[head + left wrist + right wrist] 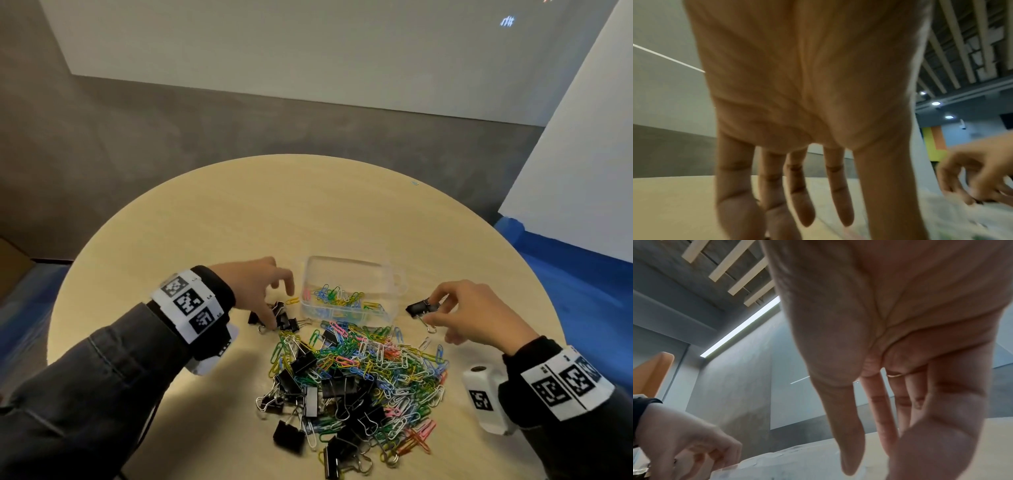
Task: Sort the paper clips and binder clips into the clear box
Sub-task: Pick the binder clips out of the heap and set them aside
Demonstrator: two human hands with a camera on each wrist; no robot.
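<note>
The clear box point(394, 274) stands mid-table with several coloured paper clips point(337, 296) inside. In front of it lies a mixed pile of paper clips point(387, 370) and black binder clips point(342, 404). My right hand point(430, 308), to the right of the box, pinches a black binder clip point(422, 307) between thumb and fingers just above the table. My left hand point(281, 308) hangs, fingers fairly straight, over a small group of black binder clips point(286, 320) to the left of the box, its thumb touching them. The left wrist view shows nothing held in these fingers point(805, 211).
The round wooden table point(239, 222) has bare surface behind the box and at far left. A yellow paper clip point(292, 300) lies between my left hand and the box. White wall panels and grey floor surround the table.
</note>
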